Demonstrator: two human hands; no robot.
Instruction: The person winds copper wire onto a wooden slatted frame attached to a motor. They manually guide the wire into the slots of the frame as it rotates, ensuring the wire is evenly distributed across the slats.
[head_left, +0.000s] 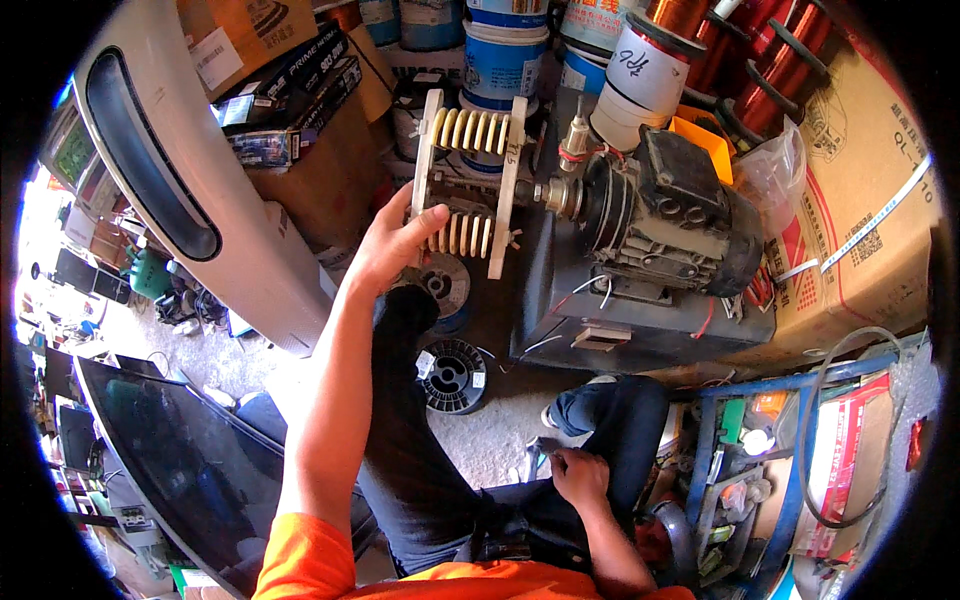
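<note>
My left hand [405,235] is wrapped round the lower part of a winding frame [497,255], which has two pale wooden end plates and rows of cream grooved formers at top and bottom. The frame sits on the shaft of a dark electric motor [690,230], with metal nuts and a fitting by the hub. The motor stands on a grey metal housing [560,335] with loose wires. My right hand [580,475] is low by my right knee, its fingers curled round something dark that I cannot make out.
Blue buckets [500,70] and copper wire spools [775,75] crowd the back. A white appliance panel [165,170] and dark screen [185,465] flank the left. Black reels [450,375] lie on the floor. A large carton [850,200] and blue rack [785,520] stand right.
</note>
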